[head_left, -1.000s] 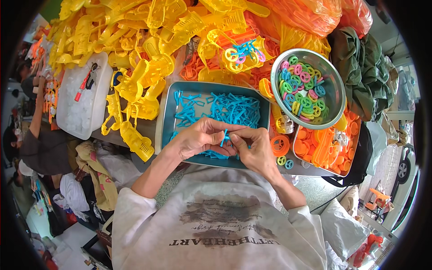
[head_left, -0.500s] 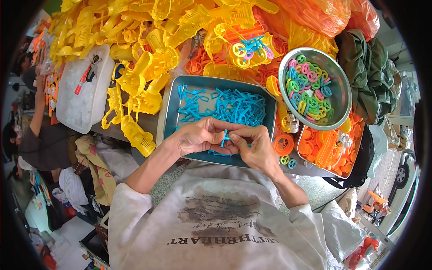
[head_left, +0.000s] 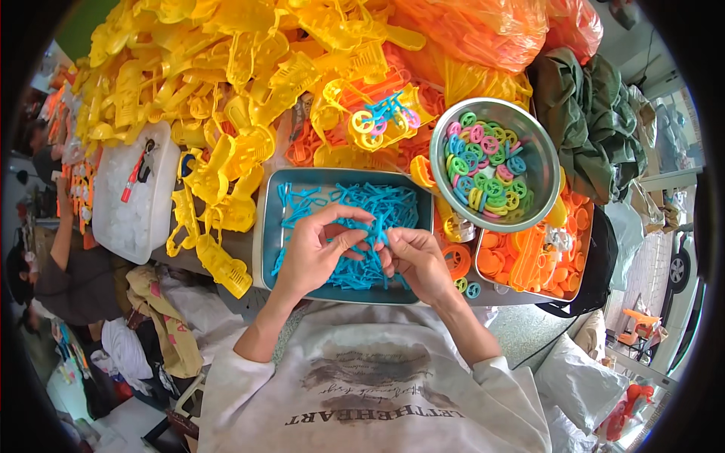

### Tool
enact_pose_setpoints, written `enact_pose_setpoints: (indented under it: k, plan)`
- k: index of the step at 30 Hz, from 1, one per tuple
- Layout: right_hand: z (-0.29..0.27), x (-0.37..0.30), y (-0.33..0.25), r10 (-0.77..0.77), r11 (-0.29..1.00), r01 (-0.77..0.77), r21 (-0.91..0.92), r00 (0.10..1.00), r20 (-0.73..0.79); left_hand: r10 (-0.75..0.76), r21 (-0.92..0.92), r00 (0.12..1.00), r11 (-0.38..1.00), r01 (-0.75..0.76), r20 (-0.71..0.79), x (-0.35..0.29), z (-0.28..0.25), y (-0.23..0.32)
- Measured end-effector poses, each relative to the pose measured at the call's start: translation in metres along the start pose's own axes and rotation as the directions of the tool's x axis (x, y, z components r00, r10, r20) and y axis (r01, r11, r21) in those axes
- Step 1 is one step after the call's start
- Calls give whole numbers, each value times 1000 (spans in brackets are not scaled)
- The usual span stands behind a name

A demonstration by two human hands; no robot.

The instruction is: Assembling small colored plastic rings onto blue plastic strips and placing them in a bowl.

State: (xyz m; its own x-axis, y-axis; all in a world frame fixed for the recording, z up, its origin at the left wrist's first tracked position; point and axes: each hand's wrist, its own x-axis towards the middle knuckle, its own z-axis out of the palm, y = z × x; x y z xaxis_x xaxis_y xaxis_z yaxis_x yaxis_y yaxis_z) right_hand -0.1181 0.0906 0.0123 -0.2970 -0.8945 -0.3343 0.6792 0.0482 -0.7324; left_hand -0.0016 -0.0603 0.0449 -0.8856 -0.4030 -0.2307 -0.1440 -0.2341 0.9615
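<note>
Over a metal tray heaped with small blue plastic clips, my two hands are close together. My right hand pinches a small blue plastic piece between thumb and fingertips. Just left of that piece, my left hand has its thumb and forefinger apart, with a gap between them. Whether its fingertips brush the piece is hard to tell against the blue pile behind. To the right of the tray, a steel bowl holds several small coloured plastic wheels.
Yellow plastic parts pile up across the back. A white tub stands left, a red-handled tool on its contents. At right, another tray carries orange parts. Orange bags lie behind. Another person's arm shows far left.
My hands have drawn apart from their close grip, and the left fingers have opened. The blue piece stays at my right fingertips. The whole view has shifted, with the table lower and slightly left.
</note>
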Motion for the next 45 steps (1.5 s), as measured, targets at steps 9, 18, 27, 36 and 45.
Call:
enact_pose_setpoints:
  k: [9, 18, 27, 36, 45]
  plan:
    - [-6, -3, -17, -325, 883, 336, -329, 942, 89, 240, -34, 971, 970, -240, 10, 17, 25, -2]
    - [-24, -20, -12, -605, 751, 540, -380, 794, -69, 386, 423, 922, 831, -362, 32, 35, 69, 20]
    - [-21, -40, -3, -593, 798, 598, -81, 752, -289, 445, 819, 780, 157, -552, 440, 151, 87, 16]
    - [-12, -35, -15, -605, 788, 535, -304, 763, -226, 558, 606, 825, 627, -490, 91, 114, 77, 37]
    - [8, -6, -3, -558, 810, 425, -404, 770, -309, 456, 237, 868, 881, -410, -196, -4, 45, -12]
